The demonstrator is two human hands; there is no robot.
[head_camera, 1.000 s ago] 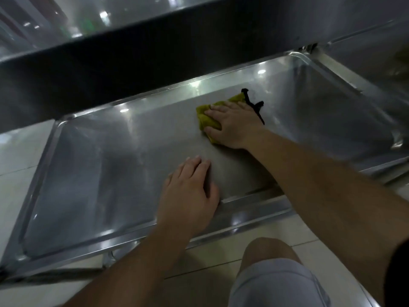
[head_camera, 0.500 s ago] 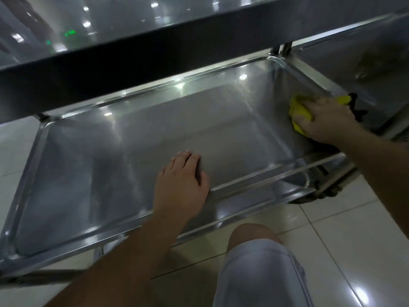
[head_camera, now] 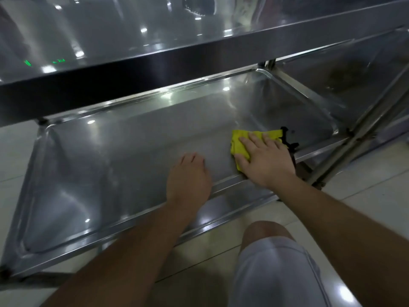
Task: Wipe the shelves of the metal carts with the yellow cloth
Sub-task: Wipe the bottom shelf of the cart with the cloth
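The yellow cloth (head_camera: 240,145), with a black edge on its right side, lies flat on the lower shelf (head_camera: 115,156) of the metal cart, toward the shelf's right front. My right hand (head_camera: 264,160) presses down on the cloth with its fingers spread and straight, covering most of it. My left hand (head_camera: 188,180) rests palm down on the bare shelf just left of the cloth, close to the front rim, and holds nothing. The shelf is a shallow steel tray with a raised rim.
The cart's upper shelf (head_camera: 155,41) overhangs the back of the lower one. A second cart's shelf (head_camera: 354,85) adjoins on the right, with crossed steel legs (head_camera: 358,138) between. My bare knee (head_camera: 265,235) is by the front rim, above a pale tiled floor (head_camera: 365,196).
My right hand slid the cloth from the shelf's middle to its far right edge, then back left toward the front. My left hand stayed planted on the shelf.
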